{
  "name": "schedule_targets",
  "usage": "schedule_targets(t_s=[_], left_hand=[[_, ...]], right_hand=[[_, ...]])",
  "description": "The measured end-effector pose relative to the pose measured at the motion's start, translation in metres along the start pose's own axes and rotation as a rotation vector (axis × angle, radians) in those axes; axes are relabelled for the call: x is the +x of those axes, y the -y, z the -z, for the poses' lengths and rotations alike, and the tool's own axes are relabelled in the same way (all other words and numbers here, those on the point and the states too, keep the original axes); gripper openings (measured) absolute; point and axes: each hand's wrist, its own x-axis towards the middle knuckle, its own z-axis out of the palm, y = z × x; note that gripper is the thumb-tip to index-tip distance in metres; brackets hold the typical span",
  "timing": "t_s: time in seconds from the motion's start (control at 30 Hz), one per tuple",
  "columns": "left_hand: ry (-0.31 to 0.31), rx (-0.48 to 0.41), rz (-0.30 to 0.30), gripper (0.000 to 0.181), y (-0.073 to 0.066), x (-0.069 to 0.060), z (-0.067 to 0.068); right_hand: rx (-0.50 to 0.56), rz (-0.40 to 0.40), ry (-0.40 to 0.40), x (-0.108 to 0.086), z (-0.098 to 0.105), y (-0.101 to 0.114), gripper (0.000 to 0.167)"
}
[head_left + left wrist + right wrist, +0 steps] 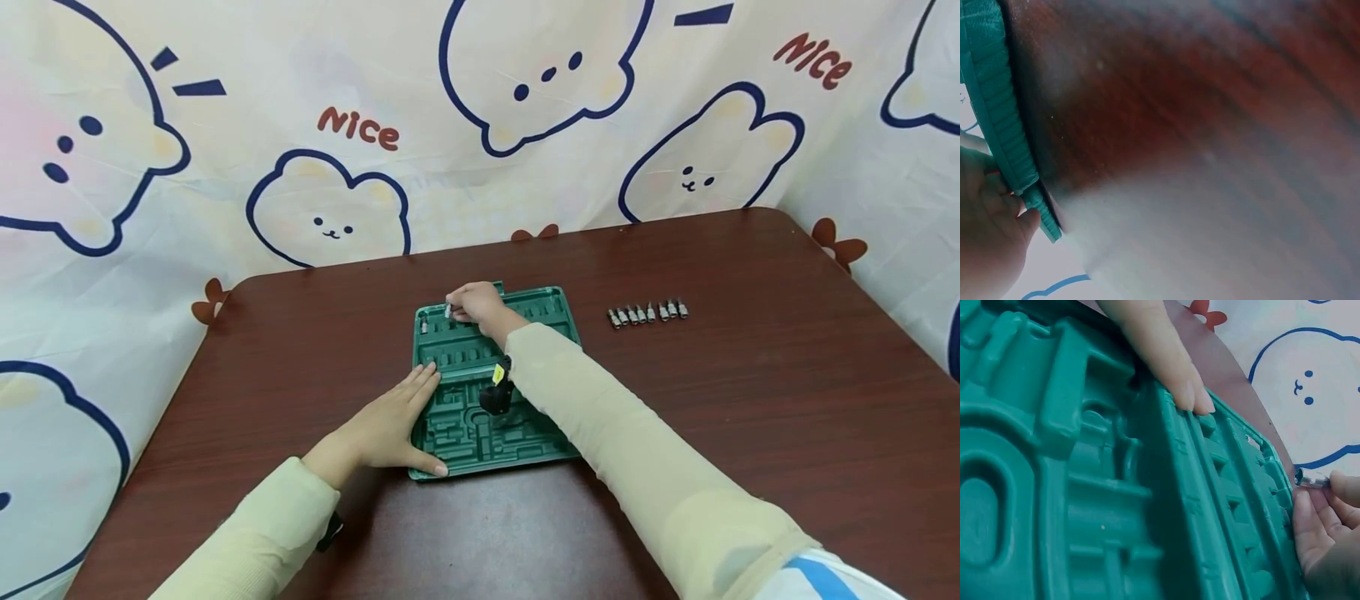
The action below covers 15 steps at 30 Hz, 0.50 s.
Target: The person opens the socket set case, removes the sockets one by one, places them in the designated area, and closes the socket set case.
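A green molded tool case (517, 452) lies opened flat on the table, its compartments facing up. Over its upper left part, my right hand (480, 307) pinches a small metal socket (1312, 479) between thumb and fingers. Another socket (423, 326) sits in a slot at the case's top left corner. My left hand (390, 421) rests along the case's left side with extended fingers (1172, 369) on the rim and the thumb at the near corner. In the left wrist view, part of this hand (991, 231) touches the case's ribbed edge.
Several metal socket bits (651, 312) stand in a row on the brown table (750, 400), right of the case. A printed cloth (480, 192) hangs behind the table and along its sides. A black wrist camera (496, 398) hangs below the right forearm, over the case.
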Motion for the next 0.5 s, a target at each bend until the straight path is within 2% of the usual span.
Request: schedule_targets(t_s=[0.5], left_hand=[[-0.006,0.033,-0.015,0.118,0.001,-0.001,0.001]], right_hand=[[0.115,-0.018,0.015,-0.019,0.037,0.001,0.026]])
